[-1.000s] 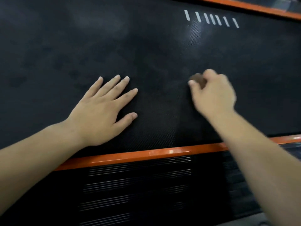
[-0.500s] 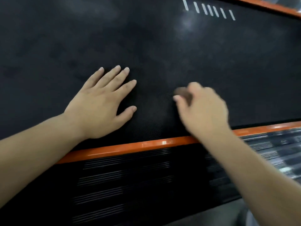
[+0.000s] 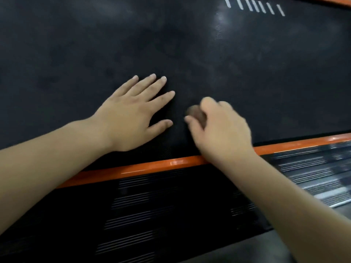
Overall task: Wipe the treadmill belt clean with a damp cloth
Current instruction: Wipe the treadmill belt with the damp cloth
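Head view: right hand [image 3: 222,128] holds cloth [image 3: 196,113] on belt [image 3: 190,44] near orange rail [image 3: 142,170].

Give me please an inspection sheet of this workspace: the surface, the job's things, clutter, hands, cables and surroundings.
Surface: black treadmill belt, textured, with faint grey smudges; white stripes printed near its far edge.
Job's things: small brown cloth, bunched up, on the belt.
Clutter: nothing seen.
Hands: left hand lies flat on the belt, fingers spread; right hand grips the cloth and looks blurred.
Cables: nothing seen.
Surroundings: orange trim strip along the near belt edge; ribbed black side rail on its near side.
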Tool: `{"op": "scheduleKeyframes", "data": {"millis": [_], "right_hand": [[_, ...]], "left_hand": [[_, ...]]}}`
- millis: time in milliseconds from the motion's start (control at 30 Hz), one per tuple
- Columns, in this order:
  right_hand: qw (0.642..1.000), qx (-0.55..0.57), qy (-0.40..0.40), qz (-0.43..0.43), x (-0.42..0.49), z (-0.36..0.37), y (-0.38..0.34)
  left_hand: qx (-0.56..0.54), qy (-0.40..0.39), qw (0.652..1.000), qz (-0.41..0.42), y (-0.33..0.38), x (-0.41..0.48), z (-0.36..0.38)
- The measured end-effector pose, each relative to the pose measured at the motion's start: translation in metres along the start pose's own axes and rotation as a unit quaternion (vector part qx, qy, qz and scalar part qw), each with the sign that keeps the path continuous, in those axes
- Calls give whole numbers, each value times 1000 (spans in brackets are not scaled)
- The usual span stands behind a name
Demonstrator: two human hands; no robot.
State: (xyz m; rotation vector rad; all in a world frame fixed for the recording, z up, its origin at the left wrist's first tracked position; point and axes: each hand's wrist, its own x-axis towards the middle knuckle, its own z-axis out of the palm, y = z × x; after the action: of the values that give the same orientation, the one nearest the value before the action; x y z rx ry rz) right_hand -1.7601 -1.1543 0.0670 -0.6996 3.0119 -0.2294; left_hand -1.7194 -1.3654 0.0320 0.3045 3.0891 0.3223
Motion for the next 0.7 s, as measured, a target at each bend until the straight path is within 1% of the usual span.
{"op": "scheduleKeyframes", "data": {"millis": [67, 100, 133, 167, 200, 233, 267, 300, 367, 400, 433, 467, 500, 533, 600, 633, 667, 700], "right_hand": [[999, 8, -4, -54, 7, -4, -1], [998, -3, 1, -56, 17, -6, 12], [999, -18, 10, -35, 29, -10, 28], [999, -22, 25, 10, 41, -14, 39], [997, -20, 46, 62, 50, -17, 44], [993, -11, 68, 93, 54, -15, 38], [993, -2, 80, 88, 53, -8, 22], [995, 18, 78, 59, 47, 1, 1], [995, 83, 33, -41, 27, 13, -44], [991, 103, 6, -90, 21, 13, -53], [988, 100, -16, -116, 23, 10, -51], [989, 76, -23, -125, 31, 6, -41], [992, 50, -13, -114, 43, 2, -25], [996, 28, 11, -82, 56, -2, -10], [997, 9, 69, 31, 73, -7, 10], [993, 9, 95, 69, 77, -5, 5], [992, 7, 110, 68, 76, 0, -9], [993, 17, 112, 44, 71, 6, -28]], "left_hand": [[10, -2, 1000, -2, -17, -18, -3], [11, -2, 1000, -3, -25, -29, -4], [10, -5, 1000, -2, -31, -39, -5], [9, -8, 1000, 1, -36, -48, -6], [5, -10, 1000, 5, -40, -54, -7], [1, -13, 1000, 8, -43, -58, -7], [-2, -16, 1000, 10, -45, -60, -8], [-2, -17, 1000, 13, -46, -61, -9], [3, -13, 1000, 12, -47, -65, -9], [6, -11, 1000, 1, -48, -67, -9], [12, -11, 1000, -16, -48, -70, -9], [17, -11, 999, -36, -48, -74, -10], [22, -9, 998, -54, -48, -77, -10], [25, -9, 997, -67, -49, -80, -10], [23, -12, 996, -84, -51, -84, -12], [23, -13, 995, -93, -53, -86, -13], [25, -14, 995, -101, -56, -86, -15], [27, -17, 994, -105, -59, -87, -16]]}}
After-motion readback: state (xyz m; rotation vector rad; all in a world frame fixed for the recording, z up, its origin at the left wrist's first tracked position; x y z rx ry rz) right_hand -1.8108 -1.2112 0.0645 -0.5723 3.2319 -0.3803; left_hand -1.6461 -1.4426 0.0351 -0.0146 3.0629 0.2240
